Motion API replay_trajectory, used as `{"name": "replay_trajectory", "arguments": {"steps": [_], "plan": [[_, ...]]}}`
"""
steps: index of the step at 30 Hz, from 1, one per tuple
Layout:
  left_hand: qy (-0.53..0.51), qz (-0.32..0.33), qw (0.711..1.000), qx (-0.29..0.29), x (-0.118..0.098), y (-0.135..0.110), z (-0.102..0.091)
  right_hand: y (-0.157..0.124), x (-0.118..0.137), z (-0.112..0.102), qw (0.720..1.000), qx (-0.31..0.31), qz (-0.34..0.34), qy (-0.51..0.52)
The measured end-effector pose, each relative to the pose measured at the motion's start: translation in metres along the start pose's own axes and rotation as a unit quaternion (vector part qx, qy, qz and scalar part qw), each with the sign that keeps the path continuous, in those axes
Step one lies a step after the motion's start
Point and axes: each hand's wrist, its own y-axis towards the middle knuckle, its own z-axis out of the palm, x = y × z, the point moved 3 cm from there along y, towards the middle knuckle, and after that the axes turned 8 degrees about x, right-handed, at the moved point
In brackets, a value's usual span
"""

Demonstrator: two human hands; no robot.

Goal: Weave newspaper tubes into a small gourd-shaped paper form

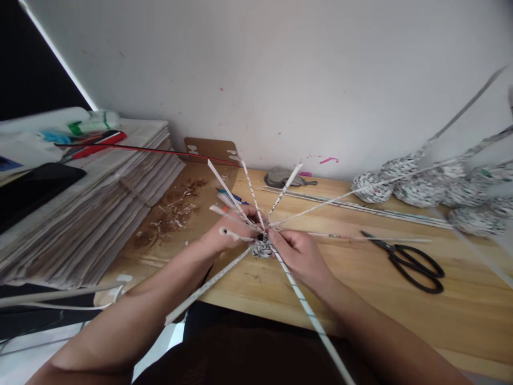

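A small woven newspaper piece (pixel 262 248) hangs between my hands above the wooden table. Several rolled paper sticks fan out from it, among them a striped paper stick (pixel 302 305) that slopes down toward my body. My left hand (pixel 236 227) curls round the far left side of the weave, its fingers partly hidden by the sticks. From the right, my right hand (pixel 298 254) pinches at the rim, thumb and fingers closed where the sticks meet. Which single stick the right fingers grip is hard to see.
Black-handled scissors (pixel 417 267) lie at the right. Finished woven paper balls (pixel 420 184) sit at the back right, with loose paper sticks (pixel 360 208) stretching toward them. At the left rises a stack of newspapers (pixel 132 182) bearing a phone (pixel 48 187). A grey cloth (pixel 284 176) rests by the wall.
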Motion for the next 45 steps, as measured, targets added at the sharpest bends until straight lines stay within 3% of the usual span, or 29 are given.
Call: {"name": "replay_trajectory", "arguments": {"steps": [3,6,13,15,21,31,37,45], "plan": [[-0.020,-0.009,1.000,0.020,-0.004,0.000,0.001,-0.003,0.008,-0.005,0.994,-0.060,-0.090,-0.035],[-0.034,-0.022,0.999,0.011,-0.009,-0.001,0.002,-0.001,0.012,-0.008,0.989,-0.062,-0.136,-0.022],[0.028,-0.010,1.000,0.001,-0.010,0.000,0.003,0.007,0.003,-0.007,0.993,0.015,-0.090,0.070],[0.034,-0.009,0.999,0.004,-0.010,0.001,0.002,0.007,0.004,-0.008,0.994,0.013,-0.097,0.042],[0.004,-0.014,0.999,0.035,-0.013,0.002,0.003,0.004,0.020,-0.012,0.970,-0.011,-0.225,-0.089],[-0.021,-0.042,0.999,0.007,-0.010,0.004,0.006,0.001,0.018,-0.005,0.945,-0.071,-0.240,-0.210],[-0.047,-0.015,0.999,-0.012,-0.001,0.001,0.009,0.000,0.012,-0.014,0.971,-0.136,-0.130,-0.148],[-0.078,0.021,0.996,-0.029,0.002,-0.005,0.012,0.015,-0.001,-0.021,0.989,-0.111,-0.027,0.095]]}}
